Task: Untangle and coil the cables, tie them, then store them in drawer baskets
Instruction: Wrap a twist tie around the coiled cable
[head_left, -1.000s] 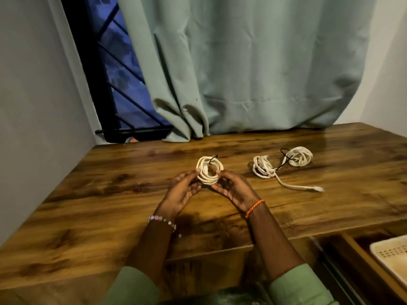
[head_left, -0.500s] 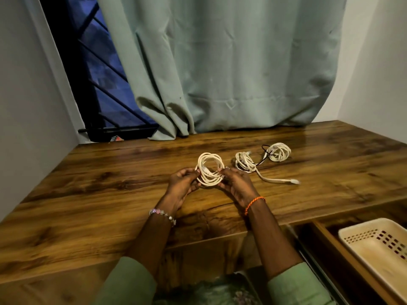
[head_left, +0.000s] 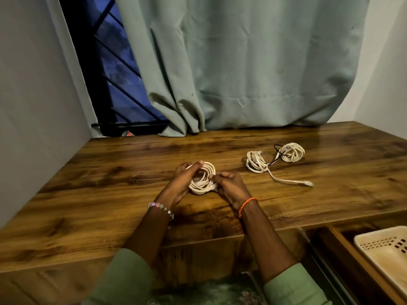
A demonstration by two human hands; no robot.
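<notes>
Here the white cable coil (head_left: pixel 203 178) sits at the middle of the wooden table (head_left: pixel 110 194), held between both hands. The left hand (head_left: pixel 184 180) curls round the coil's rim from 9 o'clock, fingertips at the top edge. The right hand (head_left: pixel 229 186) pinches the loops at about 4 o'clock, fingers bunched.

I judge the cable to be light, soft and springy, so the loops will likely fan apart if released; the best hold is across all the strands at one side, where a tie would cinch them.

Two more coils (head_left: pixel 256 161) lie well apart toward 2 o'clock, one with a loose tail. A pale basket (head_left: pixel 383 249) waits in the open drawer at 4 o'clock.
</notes>
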